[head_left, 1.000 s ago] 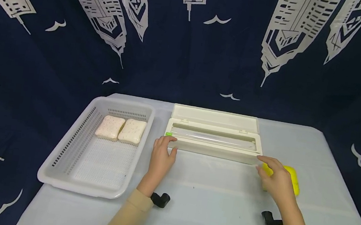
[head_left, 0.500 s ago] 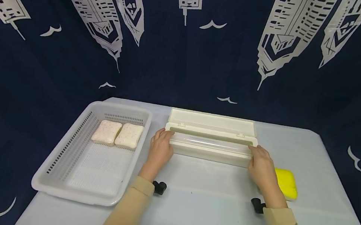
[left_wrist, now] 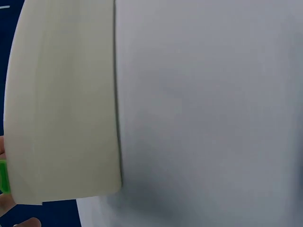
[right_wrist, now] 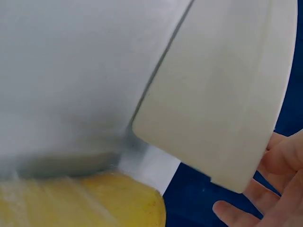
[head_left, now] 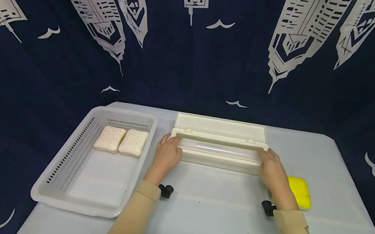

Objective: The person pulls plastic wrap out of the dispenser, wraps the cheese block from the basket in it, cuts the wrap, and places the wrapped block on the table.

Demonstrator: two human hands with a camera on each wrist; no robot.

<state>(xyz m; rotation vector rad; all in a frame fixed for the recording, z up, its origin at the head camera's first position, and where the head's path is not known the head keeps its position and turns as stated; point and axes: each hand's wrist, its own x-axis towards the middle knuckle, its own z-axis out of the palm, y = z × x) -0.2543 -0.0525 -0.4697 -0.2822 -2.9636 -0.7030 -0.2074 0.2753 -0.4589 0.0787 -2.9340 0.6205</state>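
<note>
An off-white cling film box [head_left: 220, 161] lies on the table with its lid [head_left: 221, 127] swung back. A clear roll of cling film [head_left: 220, 149] spans the box's opening near its front rim. My left hand [head_left: 166, 154] holds the roll's left end, fingertips dipping inside the box. At the other end, my right hand [head_left: 272, 170] holds the roll likewise. In the left wrist view a green slider [left_wrist: 4, 177] shows beside my fingertips, past the box end. The right wrist view shows some fingers [right_wrist: 279, 161] beyond the box corner; the grip itself is hidden there.
A white perforated basket [head_left: 59, 191] stands to the left, holding two pale, speckled, bread-slice-shaped pieces [head_left: 110, 138]. Close to my right wrist lies a yellow rounded block [head_left: 299, 191], with a glossy film-like sheen. A dark blue printed cloth [head_left: 187, 62] hangs behind the table.
Both hands have moved from the box's front corners onto the roll's ends. The roll now sits nearer the front rim than a second ago. Little differs over the last half second.
</note>
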